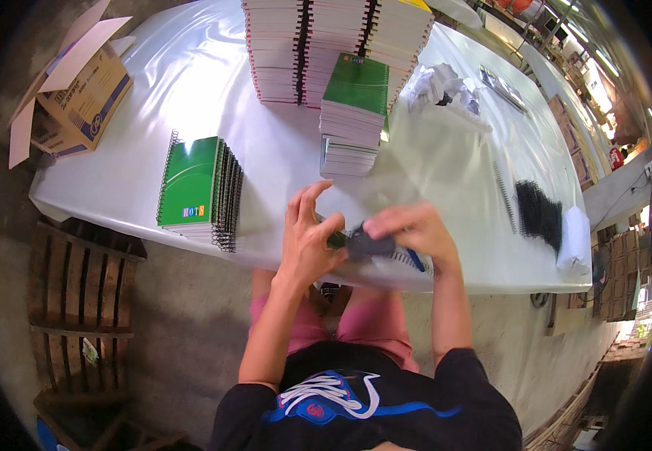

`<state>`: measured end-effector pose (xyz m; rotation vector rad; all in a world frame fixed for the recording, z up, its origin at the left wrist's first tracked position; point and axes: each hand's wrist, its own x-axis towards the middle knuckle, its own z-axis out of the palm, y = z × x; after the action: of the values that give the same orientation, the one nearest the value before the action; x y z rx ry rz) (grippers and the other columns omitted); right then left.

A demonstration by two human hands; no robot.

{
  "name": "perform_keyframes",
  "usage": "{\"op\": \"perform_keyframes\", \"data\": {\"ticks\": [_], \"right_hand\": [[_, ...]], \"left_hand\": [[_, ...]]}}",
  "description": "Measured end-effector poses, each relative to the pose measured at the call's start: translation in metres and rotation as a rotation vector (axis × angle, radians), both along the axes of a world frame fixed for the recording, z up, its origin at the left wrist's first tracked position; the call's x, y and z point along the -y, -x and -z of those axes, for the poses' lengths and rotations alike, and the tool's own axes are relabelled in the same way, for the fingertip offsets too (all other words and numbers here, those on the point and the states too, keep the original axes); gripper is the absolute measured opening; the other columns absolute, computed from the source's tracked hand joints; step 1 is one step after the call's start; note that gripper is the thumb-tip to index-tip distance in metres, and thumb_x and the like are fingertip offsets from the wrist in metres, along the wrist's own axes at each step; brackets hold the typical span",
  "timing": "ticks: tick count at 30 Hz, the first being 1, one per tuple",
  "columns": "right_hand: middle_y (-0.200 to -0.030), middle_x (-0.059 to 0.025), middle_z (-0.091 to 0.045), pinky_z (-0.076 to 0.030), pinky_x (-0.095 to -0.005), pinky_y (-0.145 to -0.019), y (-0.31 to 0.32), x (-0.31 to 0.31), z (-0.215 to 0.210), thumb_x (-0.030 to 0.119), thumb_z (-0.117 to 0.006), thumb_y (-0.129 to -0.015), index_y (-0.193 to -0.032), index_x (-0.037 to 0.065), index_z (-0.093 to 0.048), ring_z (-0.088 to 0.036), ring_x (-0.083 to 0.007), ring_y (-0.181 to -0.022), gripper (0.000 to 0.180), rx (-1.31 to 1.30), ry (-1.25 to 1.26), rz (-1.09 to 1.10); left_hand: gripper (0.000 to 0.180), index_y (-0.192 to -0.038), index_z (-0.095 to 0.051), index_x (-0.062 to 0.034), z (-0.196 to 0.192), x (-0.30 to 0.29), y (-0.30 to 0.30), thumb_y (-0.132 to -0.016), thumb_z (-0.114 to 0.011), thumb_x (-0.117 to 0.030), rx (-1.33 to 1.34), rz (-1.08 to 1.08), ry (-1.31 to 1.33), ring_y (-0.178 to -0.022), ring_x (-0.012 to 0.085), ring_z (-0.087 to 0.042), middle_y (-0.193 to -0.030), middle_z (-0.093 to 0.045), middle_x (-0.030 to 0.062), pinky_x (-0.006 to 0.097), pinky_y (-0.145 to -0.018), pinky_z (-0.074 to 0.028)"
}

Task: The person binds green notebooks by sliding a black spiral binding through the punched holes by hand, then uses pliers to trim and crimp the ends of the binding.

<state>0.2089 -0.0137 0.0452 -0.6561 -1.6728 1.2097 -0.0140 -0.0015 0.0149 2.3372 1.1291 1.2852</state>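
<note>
My left hand (312,237) is at the table's near edge, index finger raised and curled, thumb against a dark, blurred object (371,243). My right hand (410,228), smeared by motion, has its fingers bent over the other side of that object. What the object is cannot be made out. Beneath the right hand a blue handle-like piece (416,260) and a wire coil (402,258) show. Left of my hands lies a stack of green-covered spiral notebooks (193,177). Just beyond them, another pile is topped by a green notebook (357,84).
Tall stacks of coil-bound books (277,56) stand at the table's far side. Crumpled white paper (446,92) lies to their right. Black binding coils (538,212) lie at the right, beside a white roll (574,237). An open cardboard box (85,105) is at the left; a wooden slatted chair (81,301) stands below.
</note>
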Motion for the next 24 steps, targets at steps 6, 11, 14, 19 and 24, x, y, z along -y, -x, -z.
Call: {"op": "perform_keyframes", "data": {"ticks": [6, 11, 14, 19, 24], "right_hand": [[-0.087, -0.0202, -0.070, -0.053, -0.0389, -0.083, 0.010, -0.005, 0.003, 0.000, -0.069, -0.071, -0.080, 0.001, -0.072, -0.068, -0.0304, -0.083, 0.010, 0.169, 0.096, 0.107], [-0.093, -0.0170, -0.070, -0.051, -0.0326, -0.083, 0.016, -0.006, 0.002, -0.013, -0.057, -0.064, -0.088, -0.002, -0.072, -0.068, -0.0274, -0.087, 0.030, 0.066, 0.033, 0.062], [-0.092, -0.0170, -0.070, -0.052, -0.0315, -0.083, 0.020, -0.009, 0.004, -0.012, -0.057, -0.067, -0.087, -0.002, -0.072, -0.068, -0.0267, -0.088, 0.027, 0.015, 0.074, 0.156], [-0.093, -0.0183, -0.070, -0.052, -0.0321, -0.082, 0.021, -0.011, 0.010, -0.012, -0.058, -0.066, -0.087, -0.001, -0.072, -0.068, -0.0259, -0.088, 0.027, 0.173, -0.013, 0.241], [-0.095, -0.0159, -0.070, -0.052, -0.0300, -0.082, 0.032, -0.018, 0.016, -0.013, -0.055, -0.068, -0.088, -0.001, -0.071, -0.068, -0.0234, -0.089, 0.028, 0.163, 0.115, 0.276]], "left_hand": [[0.051, -0.066, -0.057, -0.0063, 0.001, -0.005, 0.002, -0.042, -0.087, -0.039, 0.055, -0.013, 0.044, -0.115, 0.0373, -0.037, -0.136, -0.038, 0.0145, 0.046, -0.092, -0.037], [0.052, -0.067, -0.058, -0.0062, 0.007, -0.009, 0.004, -0.040, -0.089, -0.039, 0.146, 0.039, 0.131, -0.108, 0.0348, -0.041, -0.134, -0.039, 0.0131, 0.043, -0.086, -0.041], [0.054, -0.069, -0.058, -0.0060, 0.011, -0.014, 0.003, -0.040, -0.090, -0.039, 0.186, 0.067, 0.141, -0.103, 0.0317, -0.042, -0.130, -0.039, 0.0128, 0.041, -0.083, -0.042], [0.065, -0.076, -0.051, -0.0044, 0.020, -0.019, 0.005, -0.038, -0.092, -0.037, 0.395, 0.055, 0.272, -0.102, 0.0293, -0.043, -0.116, -0.039, 0.0151, 0.040, -0.083, -0.042], [0.082, -0.090, -0.040, -0.0070, 0.026, -0.025, 0.008, -0.036, -0.095, -0.035, 0.396, 0.056, 0.180, -0.100, 0.0262, -0.042, -0.108, -0.038, 0.0130, 0.036, -0.082, -0.041]]}}
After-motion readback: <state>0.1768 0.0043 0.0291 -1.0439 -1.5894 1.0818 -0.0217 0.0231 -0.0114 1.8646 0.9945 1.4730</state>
